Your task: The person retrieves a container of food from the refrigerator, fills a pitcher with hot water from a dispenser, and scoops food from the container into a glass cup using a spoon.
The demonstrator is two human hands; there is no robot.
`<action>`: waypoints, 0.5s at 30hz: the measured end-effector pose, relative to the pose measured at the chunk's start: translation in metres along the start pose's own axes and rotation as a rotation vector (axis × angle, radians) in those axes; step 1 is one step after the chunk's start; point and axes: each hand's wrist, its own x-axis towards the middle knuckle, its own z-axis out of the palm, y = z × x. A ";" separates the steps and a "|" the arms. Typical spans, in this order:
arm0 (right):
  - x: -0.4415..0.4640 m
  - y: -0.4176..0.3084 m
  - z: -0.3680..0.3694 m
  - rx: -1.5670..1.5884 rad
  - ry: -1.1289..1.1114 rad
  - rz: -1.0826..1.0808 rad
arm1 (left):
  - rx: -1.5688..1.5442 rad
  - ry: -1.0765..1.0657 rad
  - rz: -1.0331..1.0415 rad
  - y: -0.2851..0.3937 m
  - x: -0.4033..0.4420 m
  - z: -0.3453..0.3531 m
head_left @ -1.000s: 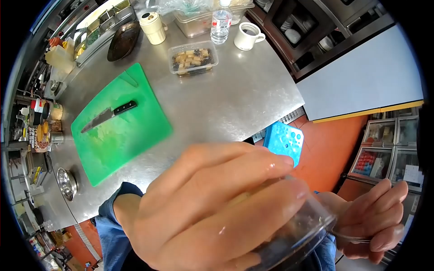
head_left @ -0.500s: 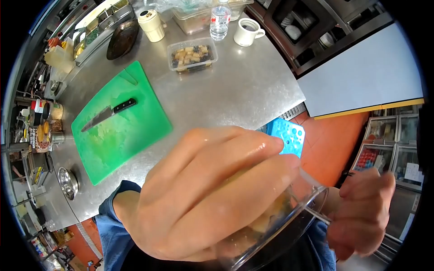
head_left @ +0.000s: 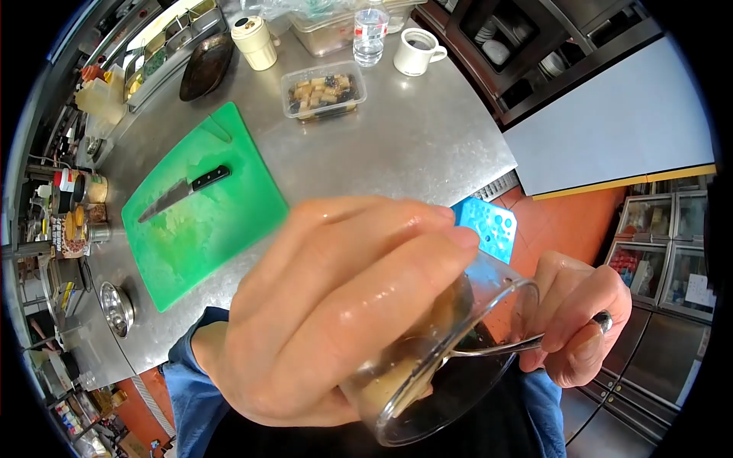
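Observation:
My left hand (head_left: 343, 305) is wrapped round a clear glass (head_left: 500, 294), which is tilted with its mouth toward the lower right. Pale pieces of food (head_left: 397, 385) show inside the glass, partly hidden by my fingers. My right hand (head_left: 580, 317) grips a metal spoon (head_left: 496, 350) by its handle. The spoon reaches over the rim into the glass; its bowl is hard to make out among the food.
A knife (head_left: 172, 197) lies on a green cutting board (head_left: 244, 202). On the steel counter (head_left: 405, 160) stand a plastic tub of cubed food (head_left: 324, 91), a water bottle (head_left: 369, 34), a white mug (head_left: 416, 55) and a cream cup (head_left: 254, 44). A metal bowl (head_left: 116, 309) sits at left.
My right hand has moved left and up, closer to the glass, and the spoon has swung with it. The glass has shifted slightly left, showing more of its mouth.

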 end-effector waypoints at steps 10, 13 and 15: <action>-0.004 0.001 0.005 -0.002 0.012 -0.083 | -0.036 0.224 0.084 -0.003 -0.001 0.019; 0.002 0.001 0.004 0.028 -0.092 -0.160 | -0.026 0.303 0.030 0.004 0.001 0.021; 0.005 0.002 0.004 0.064 -0.124 -0.207 | -0.006 0.455 -0.009 0.010 0.008 0.030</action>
